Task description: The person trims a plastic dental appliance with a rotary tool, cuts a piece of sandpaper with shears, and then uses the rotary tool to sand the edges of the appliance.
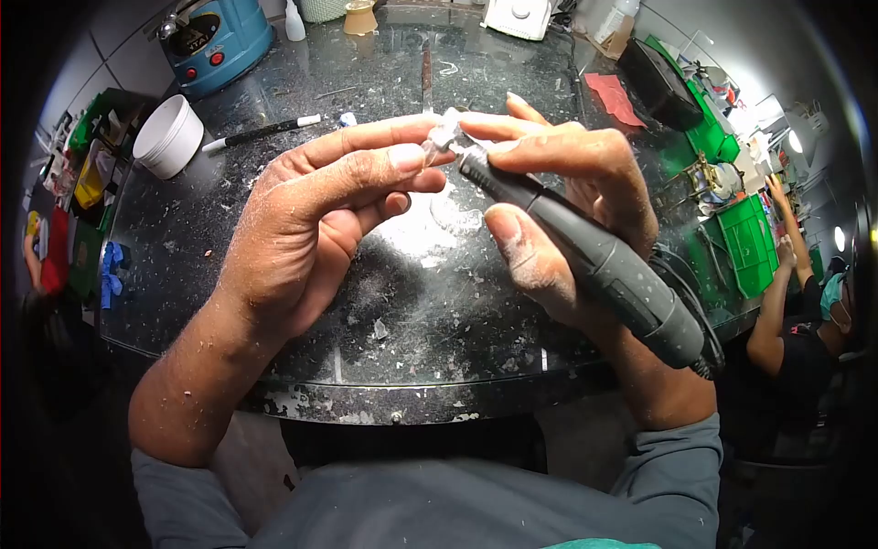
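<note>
Left hand: the left hand [297,197] has thumb and index finger closed in a pinch on a small translucent piece [445,134]; the other fingers curl loosely below.
Right hand: the right hand [608,174] is wrapped around a black rotary handpiece [594,252], fingers along the top and thumb underneath, its index fingertip beside the piece.
Small piece: held up off the surface [366,357], right at the handpiece's nose; whether the tip touches it cannot be told.
Steadiness: the near-meeting fingertips look useful; bracing one hand lightly on the other would help prevent slips.
Pressure: light, short strokes seem best, as a piece this small could heat, chip or twist out of the pinch.
Fingertips: the left thumb and index finger sit very near the working end, so the tip is best angled away from them.
Dust: white powder coats the skin and could loosen the grip.
Cord: the coiled cord [681,284] hangs behind the handpiece; slack there avoids tugging.
Around: a white tub [170,137] and a marker [263,133] lie beyond the left hand, a red sheet [615,99] beyond the right.
</note>
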{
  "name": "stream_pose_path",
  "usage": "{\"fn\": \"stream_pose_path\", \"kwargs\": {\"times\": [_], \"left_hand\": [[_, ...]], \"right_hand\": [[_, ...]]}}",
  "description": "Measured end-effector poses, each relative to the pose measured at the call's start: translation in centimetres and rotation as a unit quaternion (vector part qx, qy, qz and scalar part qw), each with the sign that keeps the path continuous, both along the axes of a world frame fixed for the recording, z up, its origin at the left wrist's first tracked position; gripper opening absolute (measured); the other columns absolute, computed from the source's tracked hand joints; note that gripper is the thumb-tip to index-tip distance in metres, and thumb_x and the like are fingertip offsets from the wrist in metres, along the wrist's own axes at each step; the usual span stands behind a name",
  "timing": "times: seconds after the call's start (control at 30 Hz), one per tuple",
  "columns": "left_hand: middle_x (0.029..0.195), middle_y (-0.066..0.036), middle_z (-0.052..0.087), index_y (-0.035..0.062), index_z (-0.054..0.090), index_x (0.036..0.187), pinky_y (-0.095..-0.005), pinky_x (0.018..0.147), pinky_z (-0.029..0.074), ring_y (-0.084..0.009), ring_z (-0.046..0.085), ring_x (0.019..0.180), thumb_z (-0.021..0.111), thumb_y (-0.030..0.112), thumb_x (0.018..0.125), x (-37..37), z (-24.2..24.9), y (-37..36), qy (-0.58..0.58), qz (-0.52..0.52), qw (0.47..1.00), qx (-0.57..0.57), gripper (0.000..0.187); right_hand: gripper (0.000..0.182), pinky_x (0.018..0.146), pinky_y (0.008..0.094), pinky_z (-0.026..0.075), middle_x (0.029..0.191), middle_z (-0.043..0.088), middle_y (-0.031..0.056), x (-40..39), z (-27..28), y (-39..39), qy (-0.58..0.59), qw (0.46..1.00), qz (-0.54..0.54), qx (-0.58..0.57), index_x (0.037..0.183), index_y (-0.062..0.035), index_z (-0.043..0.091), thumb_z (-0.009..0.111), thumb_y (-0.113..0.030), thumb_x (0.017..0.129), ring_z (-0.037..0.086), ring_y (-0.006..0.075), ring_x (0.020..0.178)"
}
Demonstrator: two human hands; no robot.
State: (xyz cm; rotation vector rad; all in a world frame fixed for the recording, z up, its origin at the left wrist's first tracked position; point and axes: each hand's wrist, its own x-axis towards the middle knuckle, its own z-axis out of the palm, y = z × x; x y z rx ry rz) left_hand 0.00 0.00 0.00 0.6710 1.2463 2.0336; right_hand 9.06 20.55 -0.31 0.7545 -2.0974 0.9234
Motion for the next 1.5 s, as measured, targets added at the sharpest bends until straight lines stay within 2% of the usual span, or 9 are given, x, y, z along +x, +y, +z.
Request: {"fn": "stream_pose_path", "kwargs": {"times": [0.5, 0.53, 0.57, 0.7, 0.8, 0.9, 1.07, 1.17, 1.5], "left_hand": [[0.116, -0.018, 0.065, -0.0068, 0.055, 0.126, -0.0316, 0.096, 0.046, -0.0190, 0.063, 0.101, 0.059, 0.012, 0.091, -0.2, 0.0, 0.1, -0.011, 0.007, 1.000, 0.004, 0.040], [0.117, -0.019, 0.065, -0.0068, 0.056, 0.125, -0.0310, 0.096, 0.046, -0.0189, 0.063, 0.100, 0.058, 0.012, 0.091, -0.2, 0.0, 0.2, -0.010, 0.013, 1.000, 0.008, 0.039], [0.115, -0.019, 0.066, -0.0066, 0.057, 0.123, -0.0285, 0.092, 0.046, -0.0182, 0.063, 0.099, 0.059, 0.011, 0.091, -0.3, 0.1, 0.3, 0.004, 0.026, 1.000, 0.010, 0.037], [0.107, -0.011, 0.070, 0.0000, 0.066, 0.114, -0.0243, 0.087, 0.046, -0.0129, 0.064, 0.094, 0.065, 0.014, 0.089, -1.1, -0.1, 0.2, 0.234, 0.123, 0.961, -0.087, 0.029], [0.102, -0.008, 0.071, 0.0012, 0.068, 0.112, -0.0253, 0.088, 0.049, -0.0126, 0.065, 0.093, 0.067, 0.015, 0.091, -2.3, -1.2, 0.4, 0.339, 0.179, 0.917, -0.116, 0.025], [0.097, -0.007, 0.072, 0.0015, 0.070, 0.107, -0.0245, 0.087, 0.050, -0.0118, 0.065, 0.093, 0.068, 0.013, 0.090, -3.1, -1.3, 0.1, 0.322, 0.172, 0.920, -0.142, 0.021], [0.090, -0.006, 0.072, 0.0002, 0.072, 0.098, -0.0230, 0.080, 0.051, -0.0104, 0.065, 0.083, 0.070, 0.010, 0.088, -3.3, -1.4, 0.5, 0.310, 0.157, 0.928, -0.133, 0.014], [0.091, -0.006, 0.072, -0.0006, 0.072, 0.099, -0.0231, 0.081, 0.050, -0.0102, 0.065, 0.085, 0.070, 0.010, 0.088, -2.9, -1.2, 0.7, 0.306, 0.171, 0.921, -0.171, 0.015], [0.087, -0.008, 0.073, -0.0005, 0.069, 0.106, -0.0243, 0.072, 0.050, -0.0105, 0.065, 0.078, 0.059, 0.012, 0.093, -3.9, -1.8, 0.2, 0.363, 0.226, 0.889, -0.162, 0.020]], "right_hand": [[0.031, 0.109, 0.0603, 0.029, 0.101, 0.063, 0.0119, 0.1, 0.4, 0.2, 0.009, 0.999, -0.033, 0.004, 0.110, -0.0023, 0.051, 0.065, -0.009, 0.084, 0.064, 0.0331, 0.108], [0.031, 0.110, 0.0579, 0.030, 0.101, 0.063, 0.0135, 0.1, 0.6, 0.4, -0.014, 0.998, -0.064, 0.011, 0.111, -0.0016, 0.049, 0.064, -0.011, 0.085, 0.064, 0.0314, 0.107], [0.031, 0.101, 0.0427, 0.043, 0.098, 0.065, 0.0086, -0.3, 0.0, 0.2, 0.009, 0.993, -0.070, -0.092, 0.105, -0.0013, 0.062, 0.070, -0.004, 0.075, 0.066, 0.0209, 0.096], [0.024, 0.074, 0.0235, 0.049, 0.094, 0.064, 0.0071, -0.6, 0.6, 0.2, -0.049, 0.981, -0.106, -0.154, 0.106, 0.0010, 0.061, 0.066, -0.003, 0.083, 0.061, 0.0112, 0.080], [0.019, 0.072, 0.0218, 0.048, 0.086, 0.065, 0.0047, -1.3, -0.1, 1.6, -0.120, 0.969, -0.105, -0.190, 0.100, 0.0013, 0.065, 0.069, -0.012, 0.088, 0.060, 0.0085, 0.080], [0.029, 0.052, 0.0237, 0.046, 0.067, 0.061, 0.0050, -1.1, 0.1, 1.5, -0.211, 0.914, -0.083, -0.337, 0.085, -0.0007, 0.066, 0.064, -0.029, 0.090, 0.056, 0.0102, 0.055], [0.049, 0.037, 0.0269, 0.034, 0.050, 0.049, -0.0007, -2.0, -0.3, 3.8, -0.371, 0.872, -0.165, -0.274, 0.058, -0.0093, 0.055, 0.067, -0.049, 0.083, 0.040, 0.0105, 0.034], [0.045, 0.049, 0.0248, 0.032, 0.059, 0.049, -0.0036, -2.3, -0.2, 4.6, -0.458, 0.844, -0.192, -0.203, 0.064, -0.0096, 0.058, 0.064, -0.048, 0.087, 0.042, 0.0072, 0.051], [0.039, 0.046, 0.0258, 0.035, 0.055, 0.054, -0.0033, -2.5, -0.9, 5.0, -0.450, 0.843, -0.247, -0.162, 0.067, -0.0056, 0.067, 0.069, -0.040, 0.085, 0.043, 0.0061, 0.045]]}}
